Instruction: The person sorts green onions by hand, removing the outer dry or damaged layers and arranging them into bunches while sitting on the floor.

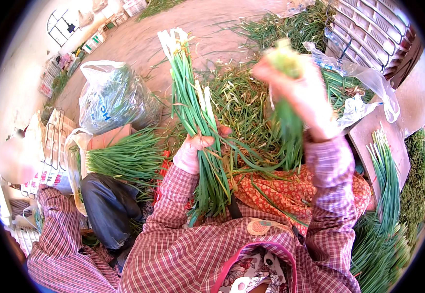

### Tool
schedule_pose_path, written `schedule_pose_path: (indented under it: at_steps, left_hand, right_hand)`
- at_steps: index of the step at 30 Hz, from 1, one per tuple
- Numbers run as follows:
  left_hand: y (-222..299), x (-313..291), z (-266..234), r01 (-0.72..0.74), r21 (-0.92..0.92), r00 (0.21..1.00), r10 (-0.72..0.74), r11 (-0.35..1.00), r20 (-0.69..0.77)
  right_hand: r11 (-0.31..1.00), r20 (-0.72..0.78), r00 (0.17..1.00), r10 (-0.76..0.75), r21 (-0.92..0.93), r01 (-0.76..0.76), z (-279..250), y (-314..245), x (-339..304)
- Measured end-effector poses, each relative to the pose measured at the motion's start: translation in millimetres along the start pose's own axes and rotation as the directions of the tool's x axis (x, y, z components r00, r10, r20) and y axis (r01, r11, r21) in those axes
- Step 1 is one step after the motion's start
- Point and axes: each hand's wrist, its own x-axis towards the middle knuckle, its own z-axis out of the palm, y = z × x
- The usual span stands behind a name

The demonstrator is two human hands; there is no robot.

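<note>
My left hand (193, 149) is wrapped round a bunch of Chinese chives (185, 97), holding it upright with the white stem ends at the top and the green leaves hanging over my lap. Higher and to the right, my right hand (303, 90), blurred by motion, grips a second clump of chives (289, 134). Pale ends stick up above that fist and the leaves dangle below it. A few long leaves trail between the two bunches. Beneath both hands spreads a heap of loose, partly yellowed leaves (241, 93). Orange flowered cloth (276, 193) covers my lap.
At right, neat chives (386, 171) lie on a board (369, 141), near stacked white crates (364, 31). A filled clear plastic bag (117, 97) stands left, behind more chives (124, 156). Close on my left sits another person in a checked sleeve (63, 222) and dark trousers (109, 210).
</note>
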Motion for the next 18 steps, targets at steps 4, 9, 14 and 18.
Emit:
schedule_pose_path:
  at_steps: [4, 9, 14, 18]
  left_hand:
    - [-4, 2, 7, -0.056, 0.151, 0.998, 0.061, 0.987, -0.027]
    - [-4, 2, 7, 0.028, -0.015, 1.0, -0.028, 1.0, -0.002]
    - [-3, 1, -10, -0.033, -0.026, 0.999, 0.032, 0.999, -0.044]
    - [8, -2, -19, -0.035, 0.009, 0.999, 0.035, 0.999, 0.012]
  right_hand:
    - [0.988, 0.098, 0.985, 0.144, 0.037, -0.149, 55, 36, -3]
    - [0.958, 0.106, 0.974, 0.198, 0.187, -0.215, 58, 44, -6]
    - [0.961, -0.336, 0.931, 0.141, 0.274, -0.047, -26, 42, 3]
    - [0.991, -0.483, 0.87, 0.094, 0.125, -0.037, -68, 0, 5]
